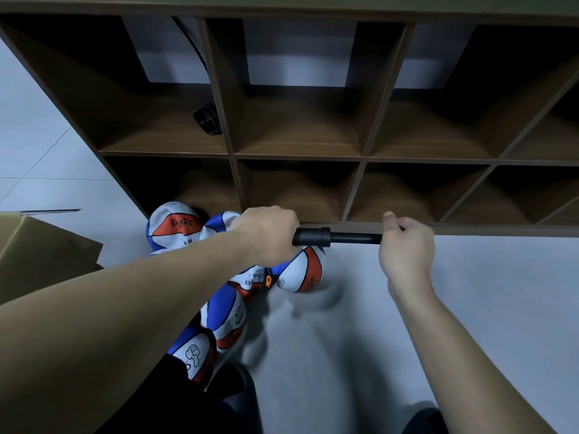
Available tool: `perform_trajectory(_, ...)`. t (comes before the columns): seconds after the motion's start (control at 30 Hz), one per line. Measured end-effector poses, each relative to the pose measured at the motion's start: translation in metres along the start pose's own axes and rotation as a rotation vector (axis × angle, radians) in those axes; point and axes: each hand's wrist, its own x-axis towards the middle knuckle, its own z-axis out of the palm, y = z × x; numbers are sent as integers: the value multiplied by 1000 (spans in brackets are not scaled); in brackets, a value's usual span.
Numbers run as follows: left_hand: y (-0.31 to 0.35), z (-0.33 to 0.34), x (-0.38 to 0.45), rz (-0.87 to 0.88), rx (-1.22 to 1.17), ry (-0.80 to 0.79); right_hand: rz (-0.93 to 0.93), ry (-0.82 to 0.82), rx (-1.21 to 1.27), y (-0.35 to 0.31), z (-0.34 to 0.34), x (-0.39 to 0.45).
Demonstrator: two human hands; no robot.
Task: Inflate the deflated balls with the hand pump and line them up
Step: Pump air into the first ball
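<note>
Hands: our left hand (266,236) grips hand pump (336,238) barrel, right hand (405,249) grips its handle | step: pumping | deflated balls (238,296) piled at 7 o'clock | next: steady strokes, judged.

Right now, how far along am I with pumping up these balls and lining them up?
Early on. Done: nothing lined up; the balls lie heaped on the floor by the shelf, many still slack. In hand: the left hand grips the pump barrel, and the right hand holds its handle end. Left: inflating the heap and lining them up.
</note>
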Motion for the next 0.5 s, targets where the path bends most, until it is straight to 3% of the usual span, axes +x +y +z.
perform_trajectory(0.5,16,7,-4,79,-40,-41,-43,-150,14,-16,34,-44)
